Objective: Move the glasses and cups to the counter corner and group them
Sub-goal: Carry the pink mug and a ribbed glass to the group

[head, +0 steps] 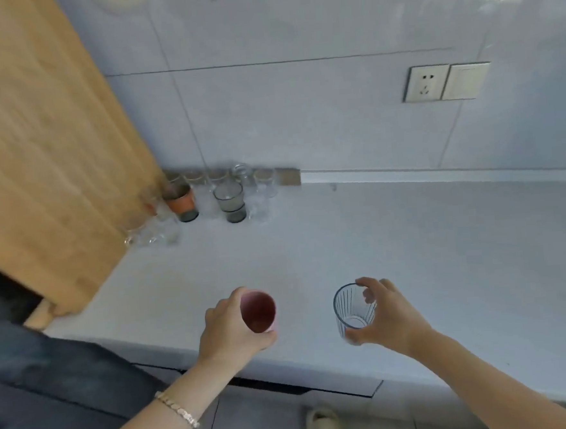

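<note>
My left hand (227, 328) grips a pink cup (259, 311) from its left side, above the near edge of the white counter (411, 255). My right hand (387, 314) holds a clear ribbed glass (352, 308) by its right side, thumb under the base and fingers on the rim. Both are held a little apart from each other. In the far left corner stands a group of several glasses: a grey glass with an orange band (181, 201), two stacked smoky glasses (230, 201) and several clear ones (263, 185).
A wooden panel (42, 147) rises along the counter's left end beside the corner group. The tiled wall behind carries a socket (426, 83) and a switch (465, 81). A slipper (323, 427) lies on the floor below the counter edge.
</note>
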{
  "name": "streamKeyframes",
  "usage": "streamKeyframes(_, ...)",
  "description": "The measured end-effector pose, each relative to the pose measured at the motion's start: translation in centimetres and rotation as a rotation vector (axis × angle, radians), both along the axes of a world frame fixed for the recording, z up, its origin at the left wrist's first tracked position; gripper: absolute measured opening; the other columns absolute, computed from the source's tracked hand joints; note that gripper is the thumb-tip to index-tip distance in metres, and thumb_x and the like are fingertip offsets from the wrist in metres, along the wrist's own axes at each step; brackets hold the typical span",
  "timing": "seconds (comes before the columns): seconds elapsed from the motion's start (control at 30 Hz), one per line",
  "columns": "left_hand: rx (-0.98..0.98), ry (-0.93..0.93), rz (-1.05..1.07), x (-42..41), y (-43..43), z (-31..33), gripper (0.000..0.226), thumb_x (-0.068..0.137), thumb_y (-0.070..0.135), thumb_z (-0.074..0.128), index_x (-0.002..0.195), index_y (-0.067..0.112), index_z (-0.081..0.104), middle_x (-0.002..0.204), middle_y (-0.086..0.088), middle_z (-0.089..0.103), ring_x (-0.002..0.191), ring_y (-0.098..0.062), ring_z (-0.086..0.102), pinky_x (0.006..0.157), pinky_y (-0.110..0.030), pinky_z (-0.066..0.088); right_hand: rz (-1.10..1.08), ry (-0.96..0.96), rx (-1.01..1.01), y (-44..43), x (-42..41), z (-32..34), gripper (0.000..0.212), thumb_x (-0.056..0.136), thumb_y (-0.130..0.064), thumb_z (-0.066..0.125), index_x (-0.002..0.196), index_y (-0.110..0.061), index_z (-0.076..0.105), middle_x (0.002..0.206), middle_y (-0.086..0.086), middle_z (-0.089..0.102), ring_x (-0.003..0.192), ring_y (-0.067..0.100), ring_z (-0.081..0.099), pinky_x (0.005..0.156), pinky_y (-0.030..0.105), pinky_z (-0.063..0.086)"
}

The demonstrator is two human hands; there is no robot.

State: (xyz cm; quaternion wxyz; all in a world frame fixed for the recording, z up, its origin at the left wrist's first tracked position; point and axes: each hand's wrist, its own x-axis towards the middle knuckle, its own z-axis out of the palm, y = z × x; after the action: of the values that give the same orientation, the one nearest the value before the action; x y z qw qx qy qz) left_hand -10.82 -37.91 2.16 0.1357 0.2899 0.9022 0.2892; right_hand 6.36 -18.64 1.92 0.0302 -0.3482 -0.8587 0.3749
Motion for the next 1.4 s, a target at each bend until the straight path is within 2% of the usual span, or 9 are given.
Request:
streamKeyframes(0.17, -0.039, -0.013, 0.134, -7.5, -0.2, -1.1, 0.070, 0.057, 0.042, 0.078, 0.120, 0.034, 0.047, 0.112, 0.004, 0.059, 0.110, -0.022, 0.049, 0.084, -0.036, 0.051, 0.143, 0.033, -0.007, 0.8, -8.9, -1.2, 0.091, 0.057, -0.039, 0.083, 0.135, -0.028, 0.036, 0.109, -0.010, 0.039, 0.097, 0.001, 0.045, 0.086, 0.015, 0.039)
streamKeyframes(0.3, -0.073, 0.011, 0.228, -13.9, 1.4, -1.5, 0.066, 0.058, 0.042, 0.077, 0.116, 0.030, 0.048, 0.116, 0.004, 0.056, 0.109, -0.023, 0.049, 0.082, -0.035, 0.052, 0.217, 0.017, -0.029, 2.4, -15.7, -2.1, 0.092, 0.056, -0.041, 0.082, 0.135, -0.031, 0.035, 0.110, -0.013, 0.039, 0.102, -0.001, 0.045, 0.085, 0.012, 0.038)
streamKeyframes(0.4, -0.153, 0.046, 0.258, -18.7, 2.9, -1.9, 0.068, 0.058, 0.043, 0.077, 0.117, 0.027, 0.048, 0.122, 0.006, 0.051, 0.111, -0.023, 0.048, 0.077, -0.032, 0.048, 0.246, 0.003, -0.050, 3.5, -20.3, -2.8, 0.093, 0.057, -0.040, 0.082, 0.136, -0.030, 0.034, 0.110, -0.012, 0.038, 0.103, -0.001, 0.044, 0.087, 0.012, 0.038)
streamKeyframes(0.5, -0.246, 0.079, 0.256, -23.2, 4.4, -2.4, 0.073, 0.060, 0.050, 0.075, 0.121, 0.024, 0.043, 0.122, 0.003, 0.050, 0.111, -0.023, 0.049, 0.077, -0.033, 0.047, 0.268, -0.021, -0.057, 4.3, -24.5, -3.3, 0.094, 0.057, -0.038, 0.082, 0.137, -0.029, 0.033, 0.113, -0.011, 0.038, 0.108, 0.005, 0.049, 0.091, 0.016, 0.042)
streamKeyframes(0.67, -0.380, 0.149, 0.067, -29.7, 6.8, -3.7, 0.076, 0.068, 0.055, 0.066, 0.133, 0.031, 0.034, 0.122, -0.006, 0.047, 0.113, -0.027, 0.045, 0.081, -0.034, 0.048, 0.226, -0.048, -0.075, 4.2, -29.6, -4.1, 0.094, 0.058, -0.038, 0.083, 0.137, -0.029, 0.032, 0.119, -0.009, 0.040, 0.113, 0.009, 0.050, 0.095, 0.019, 0.044)
streamKeyframes(0.87, -0.464, 0.181, -0.150, -35.8, 9.8, -5.6, 0.067, 0.071, 0.055, 0.062, 0.127, 0.027, 0.039, 0.118, -0.011, 0.048, 0.107, -0.031, 0.047, 0.083, -0.035, 0.047, 0.060, -0.079, -0.057, 2.3, -33.8, -5.3, 0.095, 0.057, -0.039, 0.082, 0.137, -0.030, 0.032, 0.118, -0.011, 0.040, 0.111, 0.009, 0.050, 0.091, 0.019, 0.045)
streamKeyframes(0.97, -0.468, 0.169, -0.217, -37.7, 10.6, -6.4, 0.070, 0.073, 0.057, 0.060, 0.130, 0.024, 0.036, 0.119, -0.013, 0.048, 0.109, -0.031, 0.046, 0.086, -0.034, 0.046, -0.044, -0.073, -0.051, 1.0, -35.8, -5.7, 0.094, 0.058, -0.039, 0.082, 0.137, -0.029, 0.033, 0.114, -0.012, 0.038, 0.111, 0.010, 0.050, 0.090, 0.020, 0.046)
streamKeyframes(1.2, -0.470, 0.190, -0.287, -39.5, 10.4, -7.1, 0.079, 0.075, 0.063, 0.055, 0.137, 0.022, 0.029, 0.125, -0.015, 0.048, 0.112, -0.030, 0.045, 0.089, -0.033, 0.047, -0.243, -0.033, -0.044, -0.9, -40.6, -6.6, 0.093, 0.059, -0.037, 0.082, 0.138, -0.025, 0.034, 0.126, -0.007, 0.042, 0.116, 0.012, 0.050, 0.091, 0.025, 0.046)
streamKeyframes(1.4, -0.430, 0.285, -0.374, -40.3, 9.2, -7.9, 0.089, 0.070, 0.068, 0.055, 0.141, 0.024, 0.026, 0.121, -0.010, 0.050, 0.110, -0.027, 0.045, 0.090, -0.030, 0.043, -0.271, -0.089, -0.065, -1.1, -43.4, -7.8, 0.094, 0.062, -0.037, 0.080, 0.140, -0.024, 0.030, 0.131, -0.004, 0.040, 0.121, 0.014, 0.047, 0.092, 0.027, 0.046)
